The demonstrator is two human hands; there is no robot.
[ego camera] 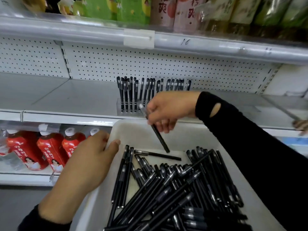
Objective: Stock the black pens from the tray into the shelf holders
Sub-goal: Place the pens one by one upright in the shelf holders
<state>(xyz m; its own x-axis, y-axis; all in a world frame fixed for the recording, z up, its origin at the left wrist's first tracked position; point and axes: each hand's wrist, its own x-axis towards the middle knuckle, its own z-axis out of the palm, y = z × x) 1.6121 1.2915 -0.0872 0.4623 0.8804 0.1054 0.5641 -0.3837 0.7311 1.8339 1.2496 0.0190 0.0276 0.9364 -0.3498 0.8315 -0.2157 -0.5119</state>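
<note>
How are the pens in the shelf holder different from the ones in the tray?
The holder pens stand upright in rows; the tray pens lie flat in a crisscrossed heap. The holder pens sit in a clear holder; the tray pens fill a white tray. Both look like the same black pens.

The tray (116, 129) looks like smooth, matt white plastic. The black pens (166, 189) are glossy plastic with clear caps. The shelf (66, 97) is painted metal, and the pen holder (119, 107) clear plastic.
</note>
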